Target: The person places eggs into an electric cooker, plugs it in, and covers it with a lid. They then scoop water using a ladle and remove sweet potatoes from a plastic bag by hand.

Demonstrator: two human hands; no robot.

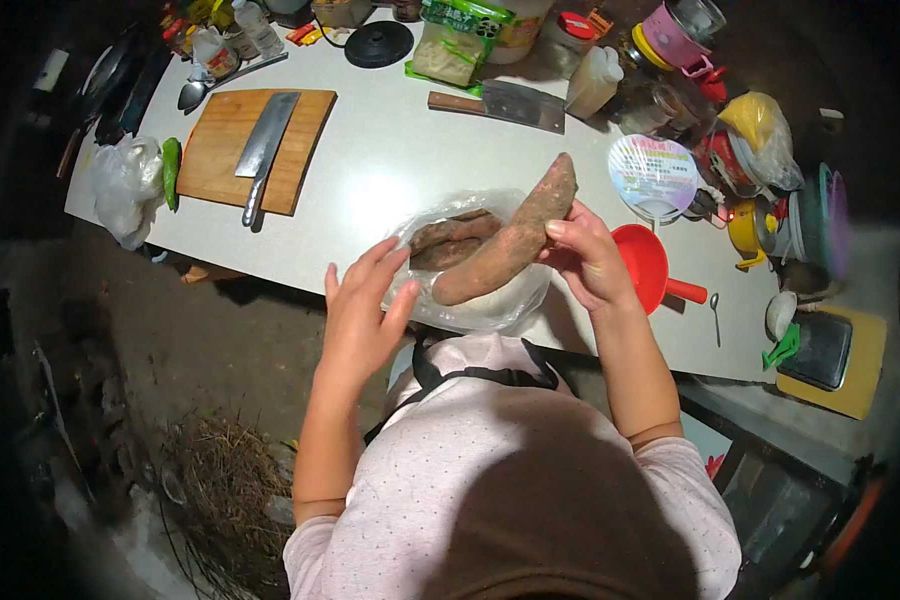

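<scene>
Right hand [588,262] grasps a long sweet potato [510,238] above the plastic bag [475,305] (more tubers inside) at the table's [390,160] near edge; left hand [362,312], released, touches the bag.

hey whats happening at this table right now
A person stands at a white table. The right hand grips a long sweet potato above a clear plastic bag that holds more of them. The left hand rests open against the bag's near edge. Farther back, a cleaver lies on a wooden cutting board, and a second cleaver lies on the table. A red funnel sits beside the right hand.
</scene>
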